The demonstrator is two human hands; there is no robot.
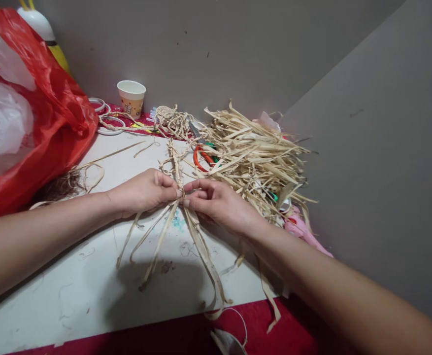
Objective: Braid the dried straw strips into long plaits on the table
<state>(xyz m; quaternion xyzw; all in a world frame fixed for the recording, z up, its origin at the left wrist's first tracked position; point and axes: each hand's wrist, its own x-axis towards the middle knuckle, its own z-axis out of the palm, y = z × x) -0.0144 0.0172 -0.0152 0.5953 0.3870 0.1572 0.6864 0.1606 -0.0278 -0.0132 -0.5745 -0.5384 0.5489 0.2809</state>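
Observation:
A plaited cord of dry straw strips runs away from me across the white board. My left hand is closed on the strands at the near end of the plait. My right hand pinches the strands from the other side, fingertips touching the left hand's. Loose flat strips fan out from under both hands toward me.
A big heap of straw strips lies at the right, over orange-handled scissors. A paper cup and white rings stand at the back. A red plastic bag fills the left. Grey walls close in behind and right.

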